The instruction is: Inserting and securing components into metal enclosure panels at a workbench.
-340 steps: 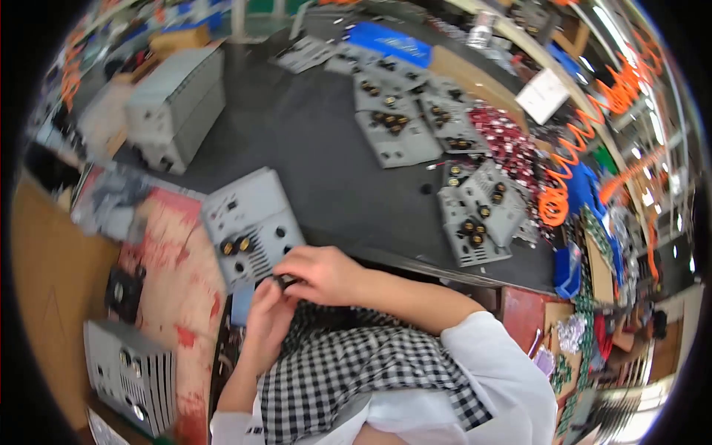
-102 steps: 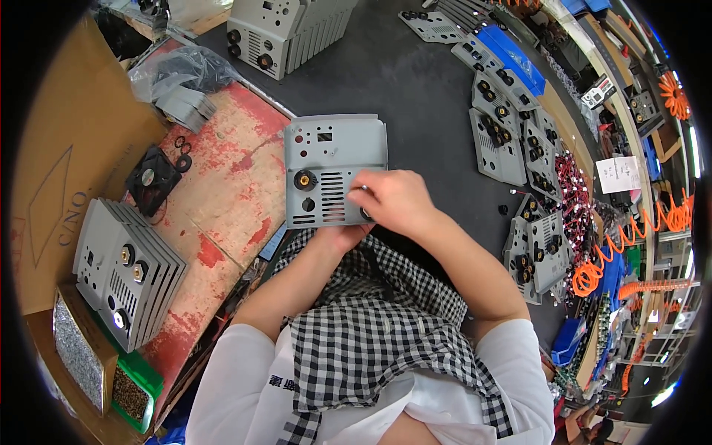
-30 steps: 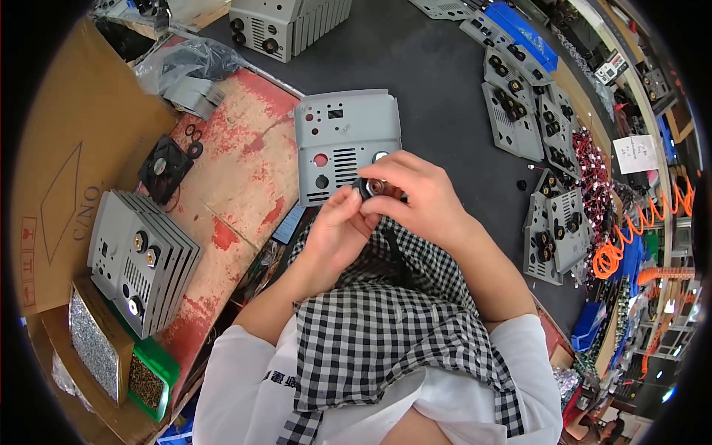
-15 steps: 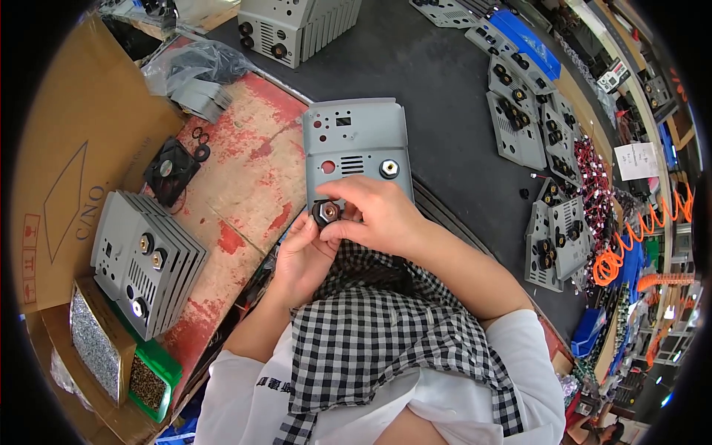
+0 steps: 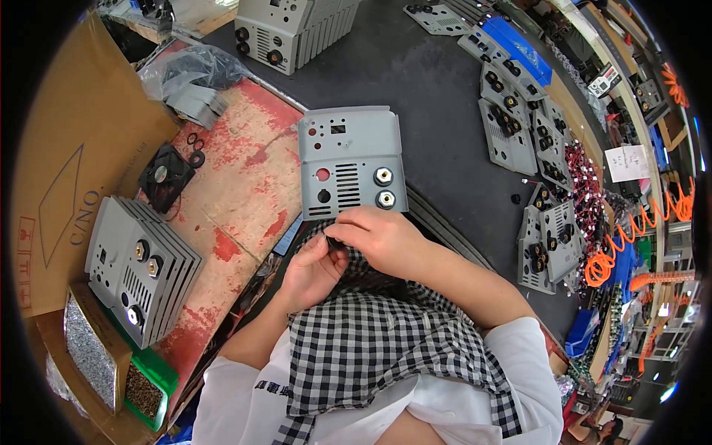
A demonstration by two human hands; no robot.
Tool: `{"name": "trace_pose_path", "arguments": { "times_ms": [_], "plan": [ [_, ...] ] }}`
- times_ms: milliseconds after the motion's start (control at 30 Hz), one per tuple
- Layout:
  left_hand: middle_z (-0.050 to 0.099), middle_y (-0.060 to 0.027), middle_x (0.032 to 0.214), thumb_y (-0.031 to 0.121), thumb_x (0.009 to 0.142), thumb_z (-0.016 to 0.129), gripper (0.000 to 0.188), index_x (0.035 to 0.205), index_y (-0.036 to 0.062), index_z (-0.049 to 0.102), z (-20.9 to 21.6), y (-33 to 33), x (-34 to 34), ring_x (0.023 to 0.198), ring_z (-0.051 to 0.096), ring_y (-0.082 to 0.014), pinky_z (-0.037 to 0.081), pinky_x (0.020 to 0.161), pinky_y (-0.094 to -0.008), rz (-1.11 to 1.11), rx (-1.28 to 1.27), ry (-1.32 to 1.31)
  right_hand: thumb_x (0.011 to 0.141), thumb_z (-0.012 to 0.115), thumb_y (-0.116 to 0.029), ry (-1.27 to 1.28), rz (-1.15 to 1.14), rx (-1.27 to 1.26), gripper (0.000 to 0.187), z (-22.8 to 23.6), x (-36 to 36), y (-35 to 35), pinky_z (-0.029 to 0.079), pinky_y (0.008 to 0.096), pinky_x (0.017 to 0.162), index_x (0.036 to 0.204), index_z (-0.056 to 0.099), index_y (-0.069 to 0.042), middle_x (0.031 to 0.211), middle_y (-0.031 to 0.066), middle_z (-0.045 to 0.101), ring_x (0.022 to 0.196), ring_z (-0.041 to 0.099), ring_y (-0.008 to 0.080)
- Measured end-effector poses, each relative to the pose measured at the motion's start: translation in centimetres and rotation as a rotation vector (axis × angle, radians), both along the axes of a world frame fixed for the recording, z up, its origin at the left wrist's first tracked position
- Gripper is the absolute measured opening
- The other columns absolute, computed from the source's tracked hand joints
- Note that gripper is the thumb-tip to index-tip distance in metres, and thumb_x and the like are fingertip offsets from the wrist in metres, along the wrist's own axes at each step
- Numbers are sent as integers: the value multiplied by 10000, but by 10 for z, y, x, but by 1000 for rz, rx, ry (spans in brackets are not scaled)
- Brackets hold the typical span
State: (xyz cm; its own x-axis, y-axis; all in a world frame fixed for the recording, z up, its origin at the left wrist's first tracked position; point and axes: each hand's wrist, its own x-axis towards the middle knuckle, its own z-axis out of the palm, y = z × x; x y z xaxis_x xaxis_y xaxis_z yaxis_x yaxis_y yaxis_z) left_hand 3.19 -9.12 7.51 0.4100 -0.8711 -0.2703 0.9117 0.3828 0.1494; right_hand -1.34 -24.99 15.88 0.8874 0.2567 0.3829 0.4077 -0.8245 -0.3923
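Note:
My left hand (image 5: pixel 314 273) and my right hand (image 5: pixel 384 236) meet just below the near edge of a grey sheet-metal panel (image 5: pixel 363 141). Between their fingertips is a black panel socket (image 5: pixel 334 242), mostly covered by the fingers. Both hands are closed on it. The panel lies flat on the table, with slots, round holes and a small rectangular cutout. Two sockets with metal nuts (image 5: pixel 383 176) are fitted on its right side, while two large holes on its left hold nothing.
To the left stand stacked grey panels (image 5: pixel 133 274), a black fan (image 5: pixel 167 176), a cardboard box (image 5: pixel 81 170) and a green bin (image 5: pixel 148 389) of small brass-coloured parts. More panels (image 5: pixel 512 137) with black sockets lie at right, beside red wires (image 5: pixel 582 189). Another panel stack (image 5: pixel 293 33) stands behind.
My hands have moved down towards me, off the panel's near part, uncovering its lower sockets and slots. The socket has turned, and its nut no longer shows. The view has shifted slightly.

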Motion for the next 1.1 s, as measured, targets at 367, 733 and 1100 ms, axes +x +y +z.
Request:
{"name": "trace_pose_path", "arguments": {
  "times_ms": [367, 733, 1100],
  "plan": [
    [547, -3, 1007, 200, 858, 539, 202, 1032, 98, 530, -15, 2, -3, 901, 514, -120, 411, 825, -276, 17, 37, 3, 650, 687, -140, 212, -26, -40, 289, -12, 2, 10, 503, 328, 582, 904, 582, -54, 814, 79, 578, 692, 600, 246],
    [575, -87, 1003, 82, 826, 493, 242, 1059, 17, 508, -61, -29, 38, 915, 565, -201, 482, 801, -345, 116, 2, 92, 674, 674, -117, 230, -249, 200, 287, -30, 28, -30, 491, 314, 588, 943, 593, -58, 773, 97, 583, 642, 597, 213],
    [441, -102, 1249, 430, 882, 423, 516, 1245, 65, 395, -33, -23, 24, 1156, 413, -258, 336, 972, -433, -16, -159, -47, 665, 660, -108, 331, -223, 314, 277, -21, 17, -43, 499, 301, 605, 926, 593, -45, 829, 101, 584, 652, 609, 192]
  ]
}}
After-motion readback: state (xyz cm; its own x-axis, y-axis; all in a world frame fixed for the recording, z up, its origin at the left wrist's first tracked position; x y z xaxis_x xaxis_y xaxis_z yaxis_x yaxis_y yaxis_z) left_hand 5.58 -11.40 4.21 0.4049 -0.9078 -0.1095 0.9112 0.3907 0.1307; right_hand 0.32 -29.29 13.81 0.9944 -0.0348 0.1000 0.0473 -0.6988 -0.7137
